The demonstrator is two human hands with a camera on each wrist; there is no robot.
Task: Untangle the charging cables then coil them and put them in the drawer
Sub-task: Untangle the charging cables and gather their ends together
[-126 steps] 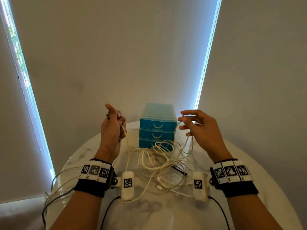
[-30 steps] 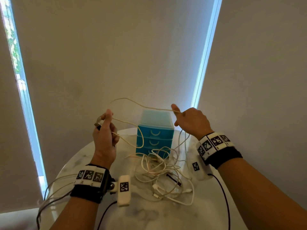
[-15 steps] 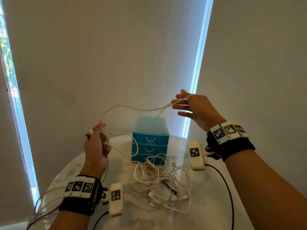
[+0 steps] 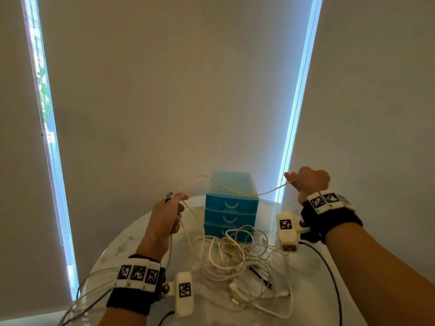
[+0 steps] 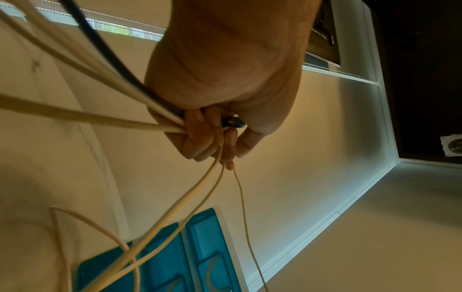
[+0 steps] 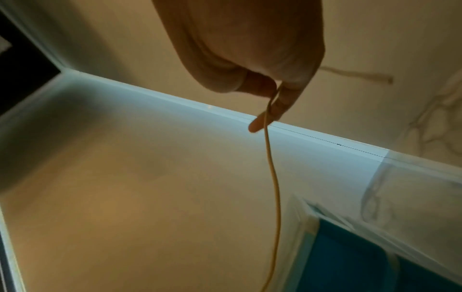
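A tangle of cream charging cables (image 4: 237,262) lies on the round marble table (image 4: 131,238), in front of a small blue three-drawer unit (image 4: 230,209) whose drawers are closed. My left hand (image 4: 168,216) is raised left of the unit and grips several cable strands (image 5: 160,126) and a metal plug (image 4: 169,196). One thin cable (image 4: 235,190) runs from it across the top of the unit to my right hand (image 4: 306,181), which pinches it (image 6: 268,110) between thumb and fingers, up and to the right of the unit.
The table stands against roller blinds (image 4: 174,90), with bright window strips at left (image 4: 44,114) and right (image 4: 296,109). Black sensor leads (image 4: 329,269) trail from both wristbands. More cable loops (image 4: 91,285) hang over the table's left edge.
My right hand has moved right and lower, drawing the thin cable out across the drawer unit. The left hand has kept its grip and stayed near the same place.
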